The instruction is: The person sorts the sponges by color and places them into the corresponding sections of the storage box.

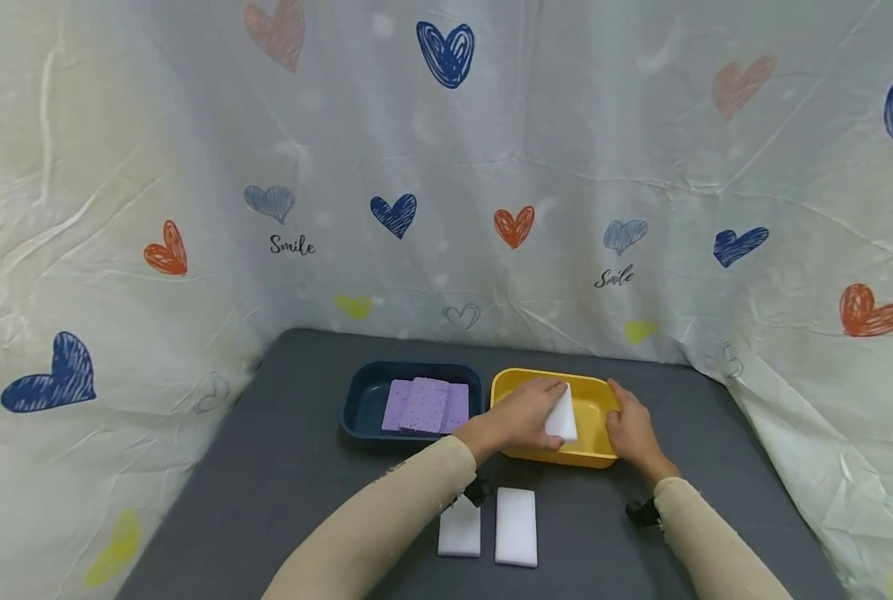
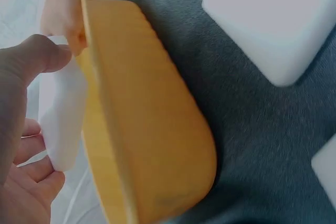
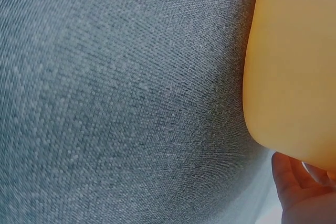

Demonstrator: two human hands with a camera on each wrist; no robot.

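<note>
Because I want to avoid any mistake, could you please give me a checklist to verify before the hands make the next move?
1. Left hand holds the white block between thumb and fingers: ok.
2. Right hand is in contact with the yellow tray, at its right side: ok.
3. Held block touches the tray's bottom: cannot tell; no view shows its lower edge against it clearly.
4. No white blocks left on the table: not ok; two loose blocks lie in front of the yellow tray.
5. Purple sponges are inside the blue tray: ok, they overlap there.
</note>
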